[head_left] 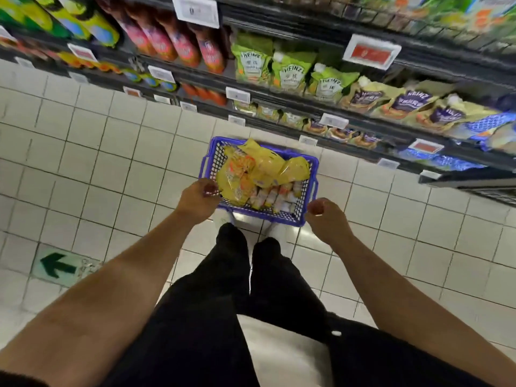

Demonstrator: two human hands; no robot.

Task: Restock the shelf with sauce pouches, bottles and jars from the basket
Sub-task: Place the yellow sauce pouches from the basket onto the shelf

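Basket: one blue plastic basket on the tiled floor below the shelf, long axis running away from the person.
Contents: yellow pouches, small bottles; count unclear.
Shelf labels: green pouches read "HEINZ"; three visible.
Hands: left hand at basket's near-left rim, right hand at near-right corner, fingers curled; grip unclear.

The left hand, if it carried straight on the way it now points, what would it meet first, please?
Most likely the yellow pouches in the blue basket: the left hand reaches over the basket's near-left rim toward them. Depth is unclear, so it may catch the rim first.
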